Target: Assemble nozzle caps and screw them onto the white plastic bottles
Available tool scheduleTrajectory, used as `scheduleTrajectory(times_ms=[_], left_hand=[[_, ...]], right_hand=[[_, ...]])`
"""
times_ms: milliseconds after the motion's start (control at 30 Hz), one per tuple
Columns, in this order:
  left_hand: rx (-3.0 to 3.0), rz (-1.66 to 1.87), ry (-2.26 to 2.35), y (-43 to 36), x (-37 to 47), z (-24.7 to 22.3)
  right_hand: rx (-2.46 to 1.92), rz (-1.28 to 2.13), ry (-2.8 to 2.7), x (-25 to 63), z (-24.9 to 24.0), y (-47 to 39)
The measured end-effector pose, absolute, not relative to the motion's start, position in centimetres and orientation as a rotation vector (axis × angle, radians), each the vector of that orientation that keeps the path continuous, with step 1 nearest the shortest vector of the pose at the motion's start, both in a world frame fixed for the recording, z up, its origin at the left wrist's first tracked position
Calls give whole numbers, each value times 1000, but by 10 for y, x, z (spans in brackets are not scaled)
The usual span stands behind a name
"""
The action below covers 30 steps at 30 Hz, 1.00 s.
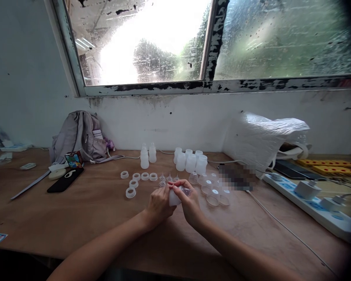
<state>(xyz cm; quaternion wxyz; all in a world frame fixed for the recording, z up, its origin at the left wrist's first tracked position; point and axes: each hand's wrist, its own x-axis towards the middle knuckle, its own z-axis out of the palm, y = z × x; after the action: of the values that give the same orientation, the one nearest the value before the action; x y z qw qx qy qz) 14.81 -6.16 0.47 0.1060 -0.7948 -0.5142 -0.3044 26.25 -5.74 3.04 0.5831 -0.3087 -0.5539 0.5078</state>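
While a bottle (pixel 174 198) is held above the table (pixel 90 222) between the left hand (pixel 160 205) and the right hand (pixel 191 203), its white body is closed in narrowly by both sets of fingers. The fingertips are brought together near its neck; a transparent part is seen at the right hand, but whether it is seated cannot be told.

Three upright bottles (pixel 144 159) with tops fitted are grouped beyond the hands and can be judged complete. Open white bodies (pixel 190 163) are stood to their right, without tops. Six loose rings (pixel 130 192) are laid to the left, small teats (pixel 162 179) are placed just beyond the hands, and transparent covers (pixel 213 200) are set to the right. From these loose parts, the set is judged to be only partly assembled.

The teats are partly hidden by the fingers, and the nearest covers could be knocked by the right hand. Farther right, a cable (pixel 283 225) is run across the table from near a blurred object (pixel 236 176), beside a power strip (pixel 312 207) and a silvery bag (pixel 251 144). At far left, a phone (pixel 65 180) is laid before a backpack (pixel 76 136).
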Motion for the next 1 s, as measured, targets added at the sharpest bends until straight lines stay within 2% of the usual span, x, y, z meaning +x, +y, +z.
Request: scheduleTrajectory(times_ms=[233,333,467,600,733,900,1000], left_hand=[[-2226,-952,-1536,-52,140,5],[-2222,-980,-1596,-48,132,6],[-2259,-945,-1631,-45,123,7],[-2303,-902,-1604,-42,120,6],[-2330,-982,-1587,-41,120,3],[-2376,-1040,-1609,-41,120,1],[-2387,-1043,-1612,-42,120,1]], right_hand=[[-846,1080,-1486,273,37,-33],[-991,800,-1572,294,46,-7],[-1470,330,-1919,337,58,24],[-1907,157,-2104,371,65,35],[-2001,252,-2203,384,66,34],[-2017,666,-2254,387,56,31],[-1818,824,-2250,380,55,29]])
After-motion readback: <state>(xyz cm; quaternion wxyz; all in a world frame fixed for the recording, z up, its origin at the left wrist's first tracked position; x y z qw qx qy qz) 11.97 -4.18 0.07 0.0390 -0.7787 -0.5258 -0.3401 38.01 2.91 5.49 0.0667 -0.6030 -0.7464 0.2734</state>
